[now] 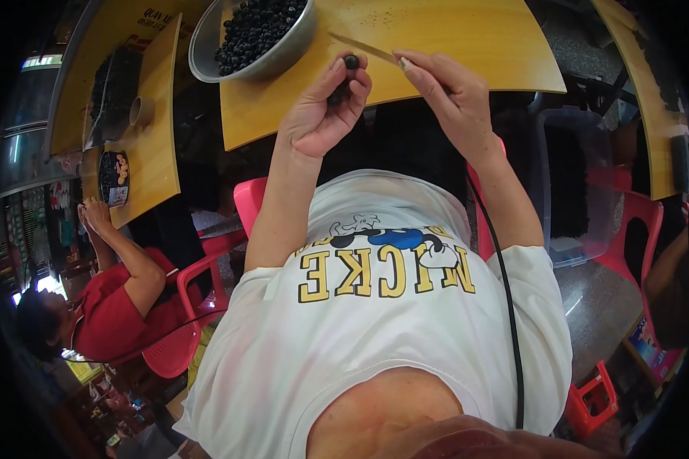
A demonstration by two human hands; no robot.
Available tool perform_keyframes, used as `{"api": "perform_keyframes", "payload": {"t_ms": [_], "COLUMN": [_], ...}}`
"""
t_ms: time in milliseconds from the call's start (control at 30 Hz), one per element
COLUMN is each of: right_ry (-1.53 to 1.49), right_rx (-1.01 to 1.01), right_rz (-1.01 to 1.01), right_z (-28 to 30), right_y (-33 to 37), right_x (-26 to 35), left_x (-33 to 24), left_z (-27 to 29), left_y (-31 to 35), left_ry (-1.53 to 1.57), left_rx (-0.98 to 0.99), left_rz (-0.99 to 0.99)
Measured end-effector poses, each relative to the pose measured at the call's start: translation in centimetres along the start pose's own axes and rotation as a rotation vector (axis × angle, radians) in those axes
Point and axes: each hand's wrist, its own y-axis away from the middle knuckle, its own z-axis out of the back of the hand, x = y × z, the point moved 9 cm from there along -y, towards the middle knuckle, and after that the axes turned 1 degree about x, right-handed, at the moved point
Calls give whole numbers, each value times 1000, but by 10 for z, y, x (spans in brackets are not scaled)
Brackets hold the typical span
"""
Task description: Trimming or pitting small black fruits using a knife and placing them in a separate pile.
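My left hand (321, 115) is raised over the near edge of the yellow table (459, 38), palm up. Its thumb and fingertips pinch a small, dark, round, berry- or nut-like piece (351, 62). More dark pieces (338, 93) are cupped in the palm, partly hidden by the curled fingers. From the right, my right hand (459, 96) grips a thin knife (364, 47), its handle mostly covered by the fingers. The blade points left, its tip above the pinched piece, apart from it. Left of my hands, a translucent plastic bowl (205, 65) holds many similar dark round pieces (256, 34).
Brown specks dot the table beyond the knife. At left, a person in red (115, 314) sits at another yellow table (164, 130) with a cup (141, 112). A clear plastic bin (601, 161) and pink chairs (639, 229) stand right. A black cable (509, 306) hangs along my right side.
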Motion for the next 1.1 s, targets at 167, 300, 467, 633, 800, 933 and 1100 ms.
{"api": "perform_keyframes", "payload": {"t_ms": [167,300,467,633,800,933,1100], "right_ry": [249,390,427,446,479,476,472], "right_rx": [4,-30,-52,-57,-47,-49,-55], "right_rz": [206,459,484,481,474,432,445], "right_z": [-4,-9,-8,-10,-10,-7,-5], "right_y": [4,10,11,11,11,9,9], "right_x": [25,46,47,44,43,37,39], "left_x": [6,1,1,3,4,6,-2], "left_z": [-4,-5,-3,0,-2,0,-6], "left_y": [5,8,11,12,12,11,11], "left_ry": [3,-104,-108,-53,-10,12,-145], "left_rx": [-72,-70,-68,-82,-53,-44,41], "left_rz": [-31,-89,-82,-42,-2,18,-59]}}
